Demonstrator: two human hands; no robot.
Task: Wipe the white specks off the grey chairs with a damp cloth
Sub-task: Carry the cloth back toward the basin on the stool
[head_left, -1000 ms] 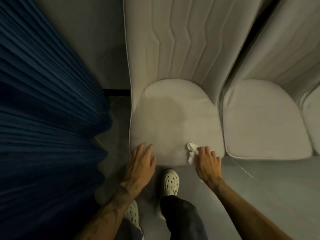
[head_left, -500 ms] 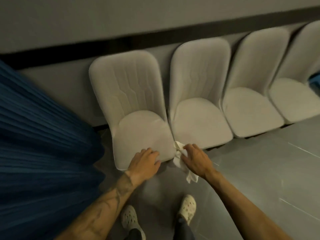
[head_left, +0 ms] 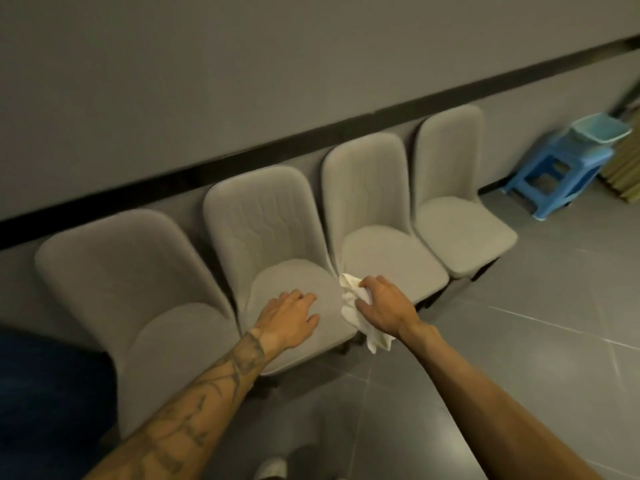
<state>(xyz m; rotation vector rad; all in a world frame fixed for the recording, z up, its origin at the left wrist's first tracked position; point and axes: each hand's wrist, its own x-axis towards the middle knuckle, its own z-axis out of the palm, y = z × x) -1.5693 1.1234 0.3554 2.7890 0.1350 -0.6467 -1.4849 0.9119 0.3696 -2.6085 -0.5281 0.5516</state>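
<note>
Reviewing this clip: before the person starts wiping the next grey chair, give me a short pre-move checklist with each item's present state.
1. Cloth in hand: ok. The right hand grips the white cloth, one end hanging below.
2. Cloth damp: cannot tell.
3. Cloth on a seat: cannot tell; it is bunched over the gap between the second chair and the third chair.
4. Left hand clear of the wiping path: not ok; it lies over the second chair's seat beside the cloth.
5. White specks located: cannot tell; the picture is too blurred.
6. Seats free of objects: ok on all four.
</note>
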